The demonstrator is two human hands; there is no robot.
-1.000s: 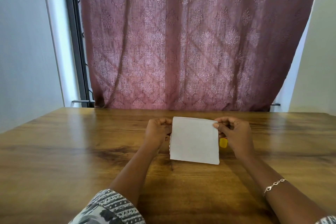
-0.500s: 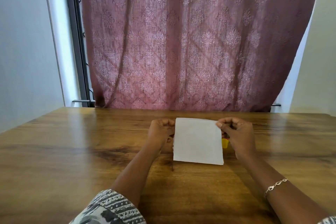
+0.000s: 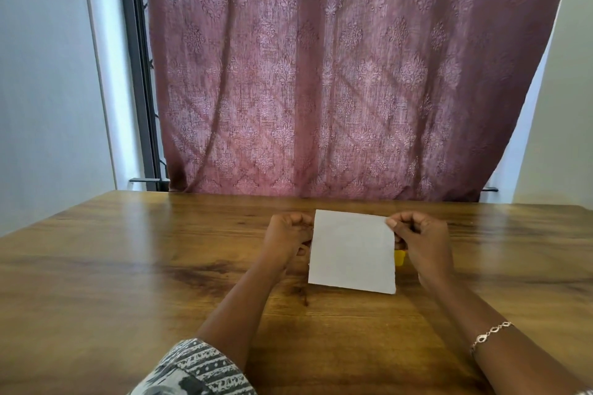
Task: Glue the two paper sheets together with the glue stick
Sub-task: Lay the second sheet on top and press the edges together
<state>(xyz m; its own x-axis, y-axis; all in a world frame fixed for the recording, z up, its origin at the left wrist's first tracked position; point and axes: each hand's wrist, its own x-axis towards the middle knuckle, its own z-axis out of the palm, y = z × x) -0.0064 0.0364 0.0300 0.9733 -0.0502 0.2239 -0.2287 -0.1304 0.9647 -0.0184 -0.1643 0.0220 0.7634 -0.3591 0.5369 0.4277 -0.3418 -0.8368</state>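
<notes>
Two hands hold the paper tilted up over the middle of the table. The right hand pinches its far right corner between thumb and forefinger, and the left hand curls round its far left edge. I would square the edges before pressing, then smooth across from one side. Counted: one sheet face shows, and whether a second lies behind it I cannot tell; one yellow glue stick, probably, peeks out at the right edge.
</notes>
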